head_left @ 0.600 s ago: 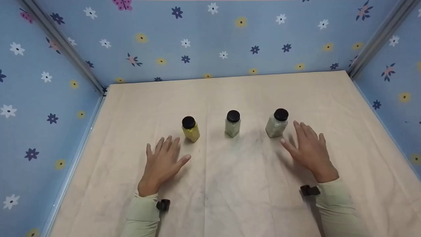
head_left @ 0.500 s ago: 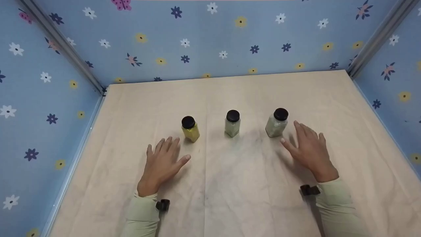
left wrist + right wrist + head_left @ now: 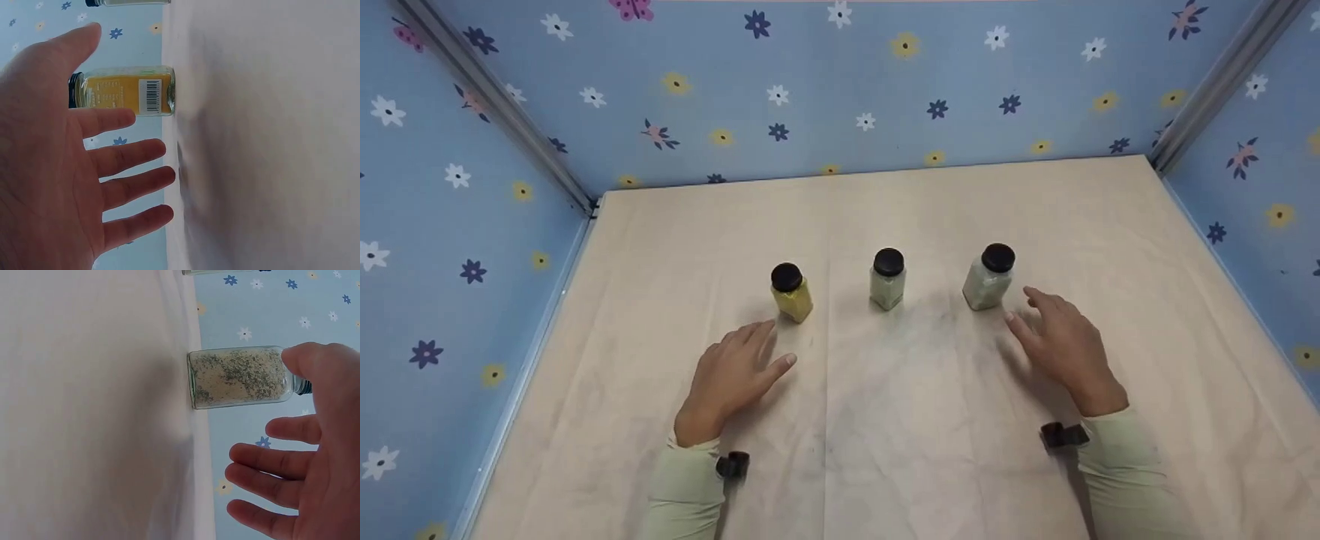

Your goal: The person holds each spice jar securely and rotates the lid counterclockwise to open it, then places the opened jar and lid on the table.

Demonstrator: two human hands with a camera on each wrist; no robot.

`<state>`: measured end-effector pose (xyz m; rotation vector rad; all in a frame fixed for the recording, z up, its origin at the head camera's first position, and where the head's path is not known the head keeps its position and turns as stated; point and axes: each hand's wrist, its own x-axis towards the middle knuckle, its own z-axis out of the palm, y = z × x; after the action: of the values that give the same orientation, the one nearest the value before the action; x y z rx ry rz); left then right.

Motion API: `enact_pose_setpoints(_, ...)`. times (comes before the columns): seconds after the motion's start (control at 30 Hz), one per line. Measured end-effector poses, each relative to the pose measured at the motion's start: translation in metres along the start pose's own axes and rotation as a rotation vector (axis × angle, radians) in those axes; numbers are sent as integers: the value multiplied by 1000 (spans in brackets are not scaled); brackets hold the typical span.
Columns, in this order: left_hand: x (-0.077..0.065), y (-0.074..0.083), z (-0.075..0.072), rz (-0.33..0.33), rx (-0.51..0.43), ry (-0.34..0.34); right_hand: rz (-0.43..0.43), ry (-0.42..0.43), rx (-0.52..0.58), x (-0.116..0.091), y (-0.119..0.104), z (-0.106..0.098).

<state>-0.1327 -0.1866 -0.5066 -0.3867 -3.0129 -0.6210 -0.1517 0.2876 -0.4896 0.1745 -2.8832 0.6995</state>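
Observation:
Three glass spice jars with black lids stand upright in a loose row. The left one, a jar of yellow powder (image 3: 793, 300), shows a barcode label in the left wrist view. A jar of pale green contents (image 3: 888, 289) is in the middle. On the right is a jar of flaky green-and-beige seasoning (image 3: 239, 377). My left hand (image 3: 729, 382) is just in front of the yellow jar, fingers spread and holding nothing. To the right of the seasoning jar, my right hand (image 3: 1065, 352) is held with fingers apart and relaxed, gripping nothing.
A cream cloth (image 3: 885, 450) with creases and faint stains covers the table. Blue flowered panels (image 3: 825, 75) enclose the back and both sides, with grey metal posts (image 3: 495, 105) at the corners. Black wrist cameras (image 3: 733, 466) sit by the green sleeves.
The fingers of both hands have bent and drawn slightly back from their straighter pose. All three jars stay in place; the head view has shifted a little.

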Motion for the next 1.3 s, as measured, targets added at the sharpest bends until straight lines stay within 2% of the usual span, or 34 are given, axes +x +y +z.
enact_pose_setpoints(0.37, 2, 9, 3, 124, 39, 103, 96, -54, 124, 10, 1, 2)
enact_pose_setpoints(0.5, 3, 15, 2, 147, 27, 136, 131, -50, 179, 15, 2, 6)
enact_pose_setpoints(0.67, 6, 22, 3, 156, -8, 174, 171, -27, 195, 19, 2, 9)
enact_pose_setpoints(0.9, 12, 31, 6, 155, -50, 167, 200, 14, 223, 22, 1, 13)
enact_pose_setpoints(1.1, 15, 43, 9, 167, -70, 166, 212, 7, 248, 25, 0, 15)
enact_pose_setpoints(1.3, 27, 62, 12, 181, -114, 118, 237, -1, 286, 29, 0, 18)
